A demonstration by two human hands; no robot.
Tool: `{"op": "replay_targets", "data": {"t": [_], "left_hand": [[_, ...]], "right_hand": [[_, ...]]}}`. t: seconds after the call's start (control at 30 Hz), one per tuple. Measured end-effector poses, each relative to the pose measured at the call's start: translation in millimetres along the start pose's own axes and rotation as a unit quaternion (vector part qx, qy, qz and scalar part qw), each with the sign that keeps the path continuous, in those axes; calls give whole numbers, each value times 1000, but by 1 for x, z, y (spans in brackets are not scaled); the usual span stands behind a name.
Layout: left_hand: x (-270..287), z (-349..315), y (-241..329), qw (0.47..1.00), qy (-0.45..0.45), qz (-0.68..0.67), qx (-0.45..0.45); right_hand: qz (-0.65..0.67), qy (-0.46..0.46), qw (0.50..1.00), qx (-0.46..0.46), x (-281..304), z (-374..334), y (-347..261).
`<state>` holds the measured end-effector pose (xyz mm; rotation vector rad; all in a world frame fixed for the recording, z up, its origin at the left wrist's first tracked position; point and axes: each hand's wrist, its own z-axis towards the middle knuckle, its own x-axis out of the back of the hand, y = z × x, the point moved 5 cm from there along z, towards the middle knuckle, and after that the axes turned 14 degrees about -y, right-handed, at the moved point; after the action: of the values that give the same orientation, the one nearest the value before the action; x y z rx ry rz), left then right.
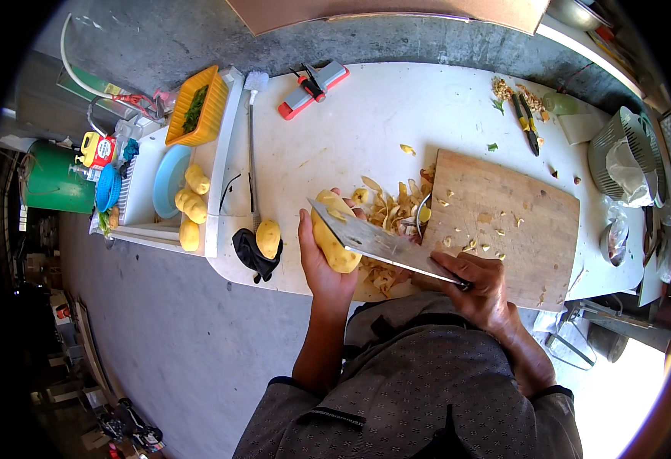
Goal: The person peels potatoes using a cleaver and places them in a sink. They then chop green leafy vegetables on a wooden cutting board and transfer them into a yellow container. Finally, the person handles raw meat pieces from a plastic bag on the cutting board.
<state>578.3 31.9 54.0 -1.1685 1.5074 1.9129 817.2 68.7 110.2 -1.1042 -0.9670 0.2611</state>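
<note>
Head view: potato lengthwise top-to-bottom, knife pointing upper left.

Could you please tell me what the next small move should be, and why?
I would probably draw the cleaver lightly along the potato: the left hand cradles it, the right hand grips the cleaver, whose blade crosses the potato in this view, and peelings lie on the table.
</note>
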Motion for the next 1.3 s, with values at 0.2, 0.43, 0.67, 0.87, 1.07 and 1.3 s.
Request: {"op": "replay_targets", "data": {"t": [0.2, 0.43, 0.67, 0.87, 1.07, 1.3], "left_hand": [[24, 5, -3, 991, -77, -92, 59], [30, 6, -3, 987, -58, -130, 80], [33, 7, -7, 991, -48, -106, 67], [35, 15, -1, 979, -177, -85, 49], [20, 12, 1, 995, -78, -59, -25], [-17, 1, 15, 990, -33, 49, -127]], "right_hand": [[-107, 4, 991, 84, -9, -6, -9], [-177, 10, 976, 125, -11, -7, -23], [-197, 8, 974, 113, -10, -9, -19], [-202, 19, 972, 117, -9, -8, -17], [-198, 27, 973, 115, -7, -6, -18], [-105, 0, 992, 76, -6, -3, -13]]}}
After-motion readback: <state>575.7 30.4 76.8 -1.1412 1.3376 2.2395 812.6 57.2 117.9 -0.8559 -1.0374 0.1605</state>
